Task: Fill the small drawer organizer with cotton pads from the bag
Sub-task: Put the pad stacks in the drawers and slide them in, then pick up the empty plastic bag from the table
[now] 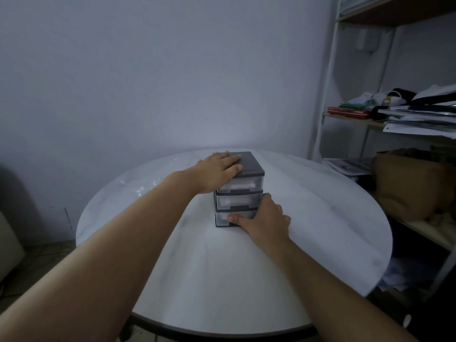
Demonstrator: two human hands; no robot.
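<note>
Two hands on one three-drawer organizer [243, 188]: left hand [217, 172] flat atop, right hand [265, 219] pressing bottom drawer [223, 218]

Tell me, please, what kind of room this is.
Probably a home room or small office used for storage: a round white table against a bare wall, and an open metal shelf piled with papers and a paper bag.
</note>
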